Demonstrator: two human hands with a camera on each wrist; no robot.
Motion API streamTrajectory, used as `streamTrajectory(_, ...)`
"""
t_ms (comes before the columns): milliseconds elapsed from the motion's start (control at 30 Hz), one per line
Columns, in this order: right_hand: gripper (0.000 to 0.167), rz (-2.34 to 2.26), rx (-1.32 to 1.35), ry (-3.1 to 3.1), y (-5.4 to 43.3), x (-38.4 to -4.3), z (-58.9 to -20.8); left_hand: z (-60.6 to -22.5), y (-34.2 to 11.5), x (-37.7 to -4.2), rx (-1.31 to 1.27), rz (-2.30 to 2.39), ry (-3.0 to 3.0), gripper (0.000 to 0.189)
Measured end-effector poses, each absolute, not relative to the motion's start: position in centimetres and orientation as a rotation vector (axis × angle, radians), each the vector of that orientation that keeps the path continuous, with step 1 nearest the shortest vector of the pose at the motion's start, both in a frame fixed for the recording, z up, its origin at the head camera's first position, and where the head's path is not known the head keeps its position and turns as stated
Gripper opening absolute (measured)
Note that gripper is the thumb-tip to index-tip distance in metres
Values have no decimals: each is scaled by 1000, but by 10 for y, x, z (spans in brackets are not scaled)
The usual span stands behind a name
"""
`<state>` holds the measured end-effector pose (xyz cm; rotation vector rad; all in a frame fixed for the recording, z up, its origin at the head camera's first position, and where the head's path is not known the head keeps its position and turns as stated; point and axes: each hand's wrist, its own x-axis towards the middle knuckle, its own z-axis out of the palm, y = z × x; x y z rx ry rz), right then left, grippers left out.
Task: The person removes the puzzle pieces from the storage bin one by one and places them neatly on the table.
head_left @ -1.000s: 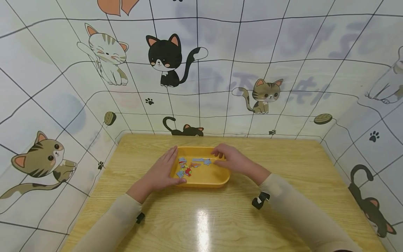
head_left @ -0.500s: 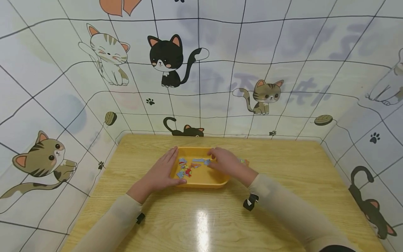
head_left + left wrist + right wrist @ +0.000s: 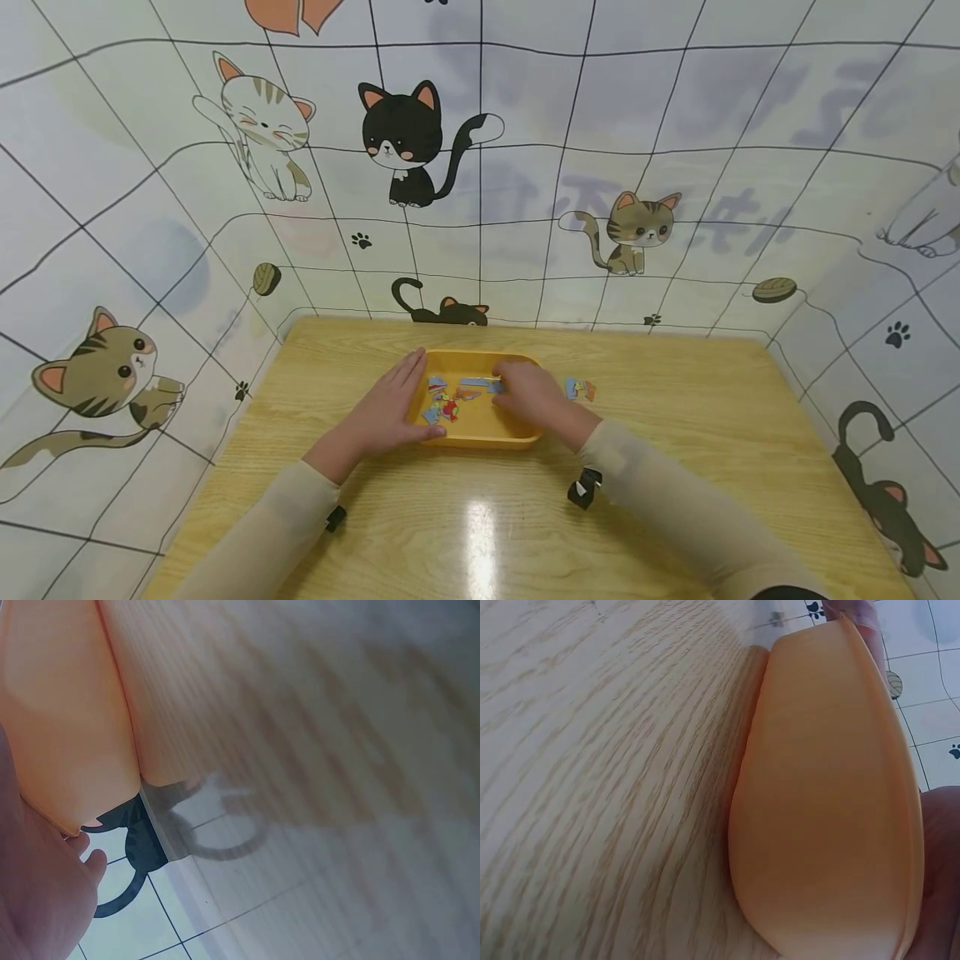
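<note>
A shallow yellow plastic tray [image 3: 480, 442] sits on the wooden table, holding several small flat cut-out pieces that look like puzzle pieces. My left hand [image 3: 378, 408] rests along the tray's left end, fingers straight and thumb over the front rim. My right hand [image 3: 532, 396] reaches over the right end, with its curled fingers at a blue piece [image 3: 494, 387]; whether they pinch it is hidden. Nearby lie a long blue strip [image 3: 476, 382], an orange piece [image 3: 468, 393] and a red-and-yellow piece [image 3: 449, 410]. The right wrist view shows the tray's outer wall [image 3: 817, 787].
A blue, yellow and orange piece or group of pieces [image 3: 580, 389] lies on the table just right of the tray. The wooden table [image 3: 420, 517] meets walls [image 3: 517, 183] printed with cartoon cats at its back and sides.
My right hand has moved left and down into the tray, onto the blue piece. The colourful piece on the table to the right has come into view. My left hand has stayed on the tray.
</note>
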<state>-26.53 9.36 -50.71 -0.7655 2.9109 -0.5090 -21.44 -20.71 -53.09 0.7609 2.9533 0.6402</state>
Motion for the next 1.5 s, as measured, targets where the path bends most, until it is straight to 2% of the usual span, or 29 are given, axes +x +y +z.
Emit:
streamTrajectory(433,40,-490,-777,2871,89,-266,-506,-532,-207,-215,773,637,2968,133)
streamTrajectory(667,15,-374,-719,2884,84,-268,-509,-530,-207,-215,776,631,2971,132)
streamTrajectory(867,11,-427,-713,2851,83,-270,-510,-529,-207,-215,798,614,2974,133)
streamTrajectory(1033,20,-509,-729,2806,83,-268,-508,-528,-207,-213,804,621,2972,132)
streamTrajectory(1300,11,-526,-743,2772,83,-268,-507,-527,-206,-213,805,627,2982,131)
streamTrajectory(1500,11,-497,-817,2766,85,-269,-509,-528,-206,-213,782,629,2973,132)
